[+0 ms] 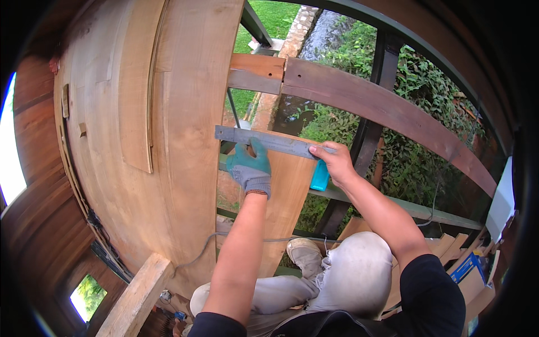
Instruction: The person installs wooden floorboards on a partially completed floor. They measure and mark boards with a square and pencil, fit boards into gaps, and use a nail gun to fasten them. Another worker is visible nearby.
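Nearly closed; right hand [338, 163] on ruler [281, 142]

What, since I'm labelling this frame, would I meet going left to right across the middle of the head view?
Bright opening, long board with a slanted end, gloved left hand, bare right hand, white panel.

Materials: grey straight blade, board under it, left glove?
Grey blade: likely metal; thin, flat, dull, patchy surface.
Board: wood; pale brown, smooth, faint grain; coating unclear.
Left glove: grey part looks knit; green fingers probably rubber-coated, matte.
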